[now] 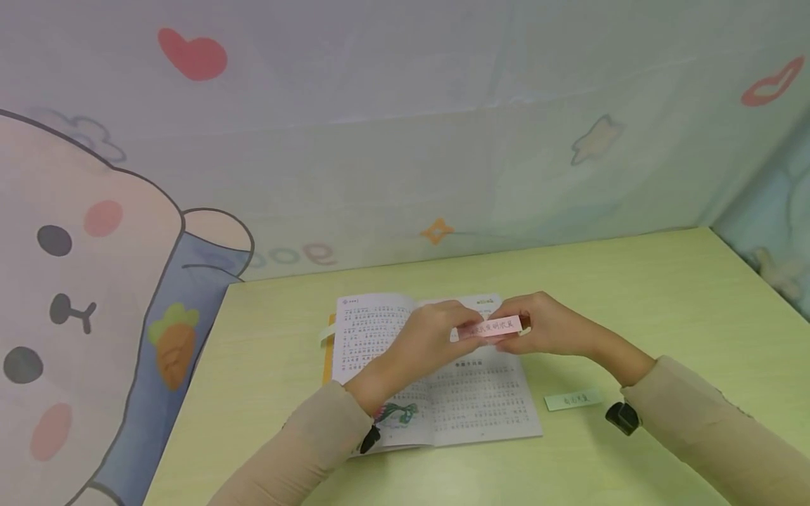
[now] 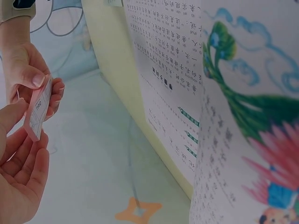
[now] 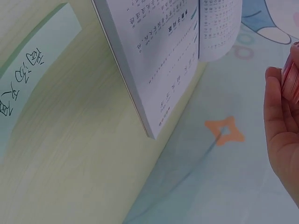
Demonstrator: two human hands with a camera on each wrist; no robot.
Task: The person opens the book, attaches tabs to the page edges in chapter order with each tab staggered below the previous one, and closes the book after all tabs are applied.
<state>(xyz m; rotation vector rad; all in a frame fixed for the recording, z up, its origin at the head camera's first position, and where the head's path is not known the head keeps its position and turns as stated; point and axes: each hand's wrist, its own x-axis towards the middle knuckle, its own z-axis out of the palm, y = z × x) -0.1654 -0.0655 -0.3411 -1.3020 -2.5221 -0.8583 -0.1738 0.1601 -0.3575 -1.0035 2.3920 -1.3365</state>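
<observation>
Both hands hold a pink pad of sticky notes (image 1: 503, 325), handwriting on its front, above the right page of an open book (image 1: 484, 404). My left hand (image 1: 432, 332) pinches the pad's left end between thumb and fingers. At the other end my right hand (image 1: 549, 325) grips it, thumb below and fingers above. Printed backing on the pad (image 2: 39, 109) shows in the left wrist view. The right wrist view catches only part of the right hand (image 3: 282, 135) and the pad's layered edge (image 3: 290, 86).
A pale green sticky-note strip (image 1: 572, 400) with handwriting lies right of the book on the light green table (image 1: 664, 309). Another pale tab (image 1: 327, 333) sticks out at the book's left edge, by a yellow-orange edge (image 1: 328, 362). A cartoon-printed backdrop (image 1: 380, 176) stands behind.
</observation>
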